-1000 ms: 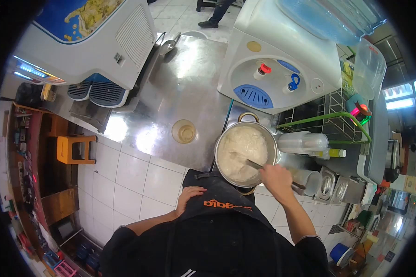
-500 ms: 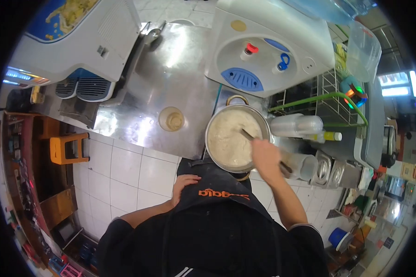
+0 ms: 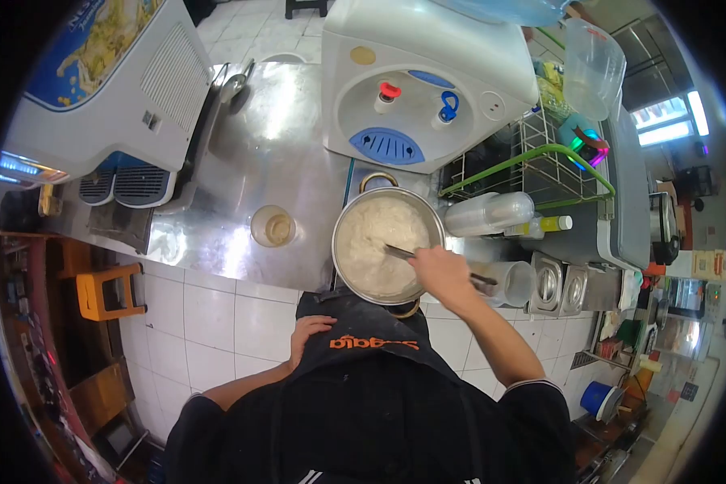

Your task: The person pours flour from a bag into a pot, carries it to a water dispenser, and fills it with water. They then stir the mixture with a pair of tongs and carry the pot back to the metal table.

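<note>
Through the head camera I see the right hand [image 3: 445, 278] with its fingers closed around the dark handle of a long utensil [image 3: 398, 252]. I see mostly the back of this hand, so the exact place of each finger I cannot tell. From the fingers, one end of the utensil slants leftward into the pale, thick mixture [image 3: 369, 230], where its tip is hidden. The other end comes out behind the hand, toward a clear container [image 3: 518, 284].

The mixture lies in a round metal pot [image 3: 434, 218], on the right part of the worktop [image 3: 246, 165]. The fingers are over the lower right side of the pot's rim; whether they touch the rim, I cannot tell.

The left hand [image 3: 309, 332] rests upon the dark apron [image 3: 371, 320], to the lower left of the pot and apart from it. Its fingers are stretched and near together; I cannot tell if they pinch the cloth.

A cup [image 3: 273, 226] stands to the left of the pot, and clear cups [image 3: 492, 214] lie just beside it on the right.
</note>
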`<state>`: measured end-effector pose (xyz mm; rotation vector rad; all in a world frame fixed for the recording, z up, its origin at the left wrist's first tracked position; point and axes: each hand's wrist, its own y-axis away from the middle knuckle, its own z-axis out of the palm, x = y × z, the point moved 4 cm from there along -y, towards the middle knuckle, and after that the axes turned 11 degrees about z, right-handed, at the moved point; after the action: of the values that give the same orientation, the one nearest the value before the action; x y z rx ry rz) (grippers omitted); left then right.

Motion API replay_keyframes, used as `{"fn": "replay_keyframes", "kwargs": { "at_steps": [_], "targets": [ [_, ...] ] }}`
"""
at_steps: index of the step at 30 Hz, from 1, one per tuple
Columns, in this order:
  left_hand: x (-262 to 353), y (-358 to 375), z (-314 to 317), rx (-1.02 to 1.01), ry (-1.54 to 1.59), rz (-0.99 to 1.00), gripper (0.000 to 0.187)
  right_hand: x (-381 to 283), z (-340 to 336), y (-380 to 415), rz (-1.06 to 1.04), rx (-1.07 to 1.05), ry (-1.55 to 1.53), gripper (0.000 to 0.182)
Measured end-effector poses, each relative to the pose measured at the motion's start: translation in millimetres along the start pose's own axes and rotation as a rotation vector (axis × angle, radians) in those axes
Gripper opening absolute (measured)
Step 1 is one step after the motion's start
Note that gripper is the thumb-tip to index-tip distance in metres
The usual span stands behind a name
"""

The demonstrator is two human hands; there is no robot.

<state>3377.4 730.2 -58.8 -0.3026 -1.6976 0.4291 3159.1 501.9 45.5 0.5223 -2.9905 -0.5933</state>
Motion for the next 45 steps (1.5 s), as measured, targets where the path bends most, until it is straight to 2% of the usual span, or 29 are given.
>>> {"fn": "replay_keyframes", "kwargs": {
  "at_steps": [1, 3, 7, 9, 10, 11, 13, 14, 15, 18, 20, 21, 22, 23, 24, 26, 27, 28, 29, 31, 32, 33, 34, 35, 37, 38, 41, 45],
  "targets": [
    [-2, 1, 0, -0.002, 0.000, 0.006, 0.035, 4, -6, -2, 0.002, 0.006, 0.000, 0.031],
    [-1, 3, 2, 0.015, -0.019, -0.011, 0.033, 15, -13, -9, 0.150, -0.039, 0.097, 0.029],
    [0, -1, 3, -0.011, 0.017, 0.013, 0.034, -14, 16, -17, 0.137, 0.030, 0.022, 0.031],
    [-8, 3, 4, -0.033, 0.070, 0.021, 0.034, -17, 14, 0, -0.062, 0.054, -0.094, 0.028],
    [-40, 40, 8, -0.004, 0.155, -0.071, 0.033, -9, 10, 5, -0.071, 0.025, -0.061, 0.025],
    [-47, 36, 8, -0.027, 0.160, -0.050, 0.030, 3, 2, 9, -0.058, 0.006, -0.023, 0.022],
    [-56, 18, 12, -0.042, 0.188, -0.018, 0.024, 16, -16, 5, 0.107, -0.050, 0.056, 0.018],
    [-57, 11, 13, -0.047, 0.214, -0.012, 0.021, 18, -8, 0, 0.140, 0.128, 0.060, 0.017],
    [-59, 7, 11, -0.053, 0.237, -0.011, 0.020, 12, 8, -9, 0.152, 0.202, 0.047, 0.016],
    [-54, -1, -2, -0.062, 0.310, -0.011, 0.020, -23, 36, -13, 0.060, 0.207, -0.088, 0.014],
    [-41, -24, -12, -0.028, 0.391, -0.025, 0.025, -24, 21, 0, 0.006, 0.236, -0.115, 0.014],
    [-17, -57, -10, 0.020, 0.395, -0.043, 0.027, -18, 18, 10, -0.049, 0.186, -0.107, 0.014],
    [4, -86, -3, 0.049, 0.274, -0.153, 0.018, -17, 15, 15, -0.102, 0.132, -0.095, 0.015],
    [16, -116, 15, 0.072, 0.235, -0.117, 0.017, -18, 7, 17, -0.093, 0.156, -0.099, 0.015],
    [40, -159, 37, 0.061, 0.054, 0.140, 0.028, -21, 1, 22, -0.107, 0.110, -0.055, 0.015],
    [108, -232, 83, -0.174, -0.132, 0.200, 0.047, -30, 9, 20, -0.144, 0.052, -0.035, 0.017],
    [105, -243, 100, -0.321, -0.122, 0.118, 0.049, -33, 26, 17, -0.149, 0.070, -0.039, 0.017],
    [99, -250, 112, -0.466, -0.115, 0.033, 0.052, -33, 27, 19, -0.236, 0.382, -0.422, 0.018],
    [103, -261, 114, -0.462, -0.132, 0.052, 0.052, -30, 31, 27, -0.412, 0.697, -0.726, 0.018],
    [100, -267, 131, -0.977, -0.026, -0.181, 0.044, -31, 42, 29, -0.467, 0.568, -0.674, 0.018],
    [101, -270, 132, -0.978, -0.056, -0.173, 0.044, -34, 44, 28, -0.448, 0.442, -0.548, 0.018],
    [105, -271, 132, -0.961, -0.070, -0.060, 0.039, -37, 41, 29, -0.442, 0.387, -0.474, 0.018],
    [110, -272, 132, -0.944, -0.086, 0.050, 0.034, -39, 39, 29, -0.444, 0.344, -0.410, 0.018],
    [114, -273, 131, -0.944, -0.120, 0.047, 0.034, -40, 35, 31, -0.444, 0.313, -0.365, 0.018],
    [140, -278, 135, -0.924, -0.027, 0.238, 0.033, -43, 29, 33, -0.450, 0.272, -0.309, 0.017],
    [151, -281, 138, -0.906, -0.099, 0.326, 0.032, -45, 27, 35, -0.451, 0.255, -0.282, 0.017],
    [125, -281, 140, -0.981, -0.107, 0.232, 0.031, -49, 25, 35, -0.460, 0.255, -0.238, 0.017],
    [122, -290, 110, -0.731, -0.130, 0.300, 0.028, -81, 7, 52, -0.509, 0.399, -0.271, 0.017]
  ]
}}
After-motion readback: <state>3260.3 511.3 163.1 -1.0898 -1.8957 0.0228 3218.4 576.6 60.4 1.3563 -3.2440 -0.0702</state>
